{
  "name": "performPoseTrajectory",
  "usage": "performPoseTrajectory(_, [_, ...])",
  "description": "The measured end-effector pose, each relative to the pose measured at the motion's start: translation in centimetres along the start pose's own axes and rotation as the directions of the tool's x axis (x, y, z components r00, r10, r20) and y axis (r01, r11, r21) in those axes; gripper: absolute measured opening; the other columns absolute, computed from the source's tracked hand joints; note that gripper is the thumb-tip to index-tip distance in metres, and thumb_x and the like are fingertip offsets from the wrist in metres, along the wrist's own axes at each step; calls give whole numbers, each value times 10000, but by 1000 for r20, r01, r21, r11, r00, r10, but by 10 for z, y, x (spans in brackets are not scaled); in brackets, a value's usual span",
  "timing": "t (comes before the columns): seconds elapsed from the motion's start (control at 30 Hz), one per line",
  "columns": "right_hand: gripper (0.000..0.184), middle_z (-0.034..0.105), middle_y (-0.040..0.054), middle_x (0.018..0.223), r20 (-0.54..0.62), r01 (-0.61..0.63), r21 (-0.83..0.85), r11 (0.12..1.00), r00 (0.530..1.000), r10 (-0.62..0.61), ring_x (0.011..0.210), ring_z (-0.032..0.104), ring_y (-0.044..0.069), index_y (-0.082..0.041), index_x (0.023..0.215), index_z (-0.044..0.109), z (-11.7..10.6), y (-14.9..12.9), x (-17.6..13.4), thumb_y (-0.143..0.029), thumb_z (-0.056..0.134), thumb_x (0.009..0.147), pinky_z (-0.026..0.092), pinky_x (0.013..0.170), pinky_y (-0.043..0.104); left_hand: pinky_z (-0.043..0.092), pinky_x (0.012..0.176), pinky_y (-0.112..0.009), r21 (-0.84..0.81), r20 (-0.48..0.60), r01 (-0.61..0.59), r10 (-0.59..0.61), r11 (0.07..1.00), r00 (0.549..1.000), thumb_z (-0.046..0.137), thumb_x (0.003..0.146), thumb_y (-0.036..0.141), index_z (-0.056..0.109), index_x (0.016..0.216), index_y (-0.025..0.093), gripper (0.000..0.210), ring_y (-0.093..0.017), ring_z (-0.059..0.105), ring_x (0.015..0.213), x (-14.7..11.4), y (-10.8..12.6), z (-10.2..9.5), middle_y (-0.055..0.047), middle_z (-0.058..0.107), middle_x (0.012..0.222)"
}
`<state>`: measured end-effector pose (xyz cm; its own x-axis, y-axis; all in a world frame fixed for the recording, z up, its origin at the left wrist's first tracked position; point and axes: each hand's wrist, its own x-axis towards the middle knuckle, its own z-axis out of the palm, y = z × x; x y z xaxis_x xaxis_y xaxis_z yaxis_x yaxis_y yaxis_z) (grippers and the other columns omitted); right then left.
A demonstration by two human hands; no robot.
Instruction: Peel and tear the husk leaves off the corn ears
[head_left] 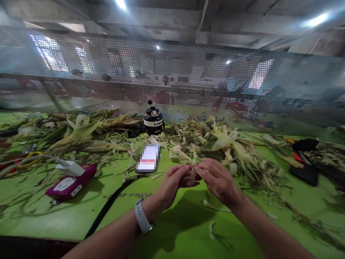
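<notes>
My left hand (179, 180) and my right hand (215, 176) meet above the green table, fingertips close together. Between them is a pale strip of corn husk (193, 172), its upper end standing up past my fingers and its lower end hanging down. Both hands pinch it, with the thumbs and index fingers closed on it. Behind my hands lies a heap of dried and fresh corn husks (226, 140). A small husk scrap (212, 230) rests on the table below my wrists.
A lit phone (148, 158) lies left of my hands on a black strap (113, 201). Further left is a purple power strip (71, 181) with a white charger (70, 168). A black bottle (153, 120) stands behind, before a perforated metal screen (178, 64). More husks (78, 133) lie at the left.
</notes>
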<state>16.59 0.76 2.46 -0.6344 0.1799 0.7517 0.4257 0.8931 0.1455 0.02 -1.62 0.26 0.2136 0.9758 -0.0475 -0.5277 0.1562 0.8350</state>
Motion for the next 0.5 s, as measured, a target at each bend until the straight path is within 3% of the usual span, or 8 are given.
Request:
performPoseTrajectory(0.13, [217, 637, 84, 863, -25, -27, 4, 1000, 999, 27, 882, 592, 198, -160, 1016, 593, 5, 2, -5, -65, 498, 847, 512, 884, 398, 510, 718, -275, 82, 47, -11, 8, 997, 999, 735, 698, 347, 703, 792, 113, 254, -116, 618, 656, 2, -2, -2, -35, 666, 695])
performPoseTrajectory(0.5, [413, 601, 88, 968, -1, -133, 85, 987, 991, 133, 914, 553, 219, -182, 1163, 578, 10, -1, -8, -92, 550, 761, 430, 953, 481, 511, 696, -259, 40, 33, -68, 66, 997, 997, 768, 648, 324, 667, 810, 134, 269, -109, 587, 699, 3, -4, -2, -22, 642, 774])
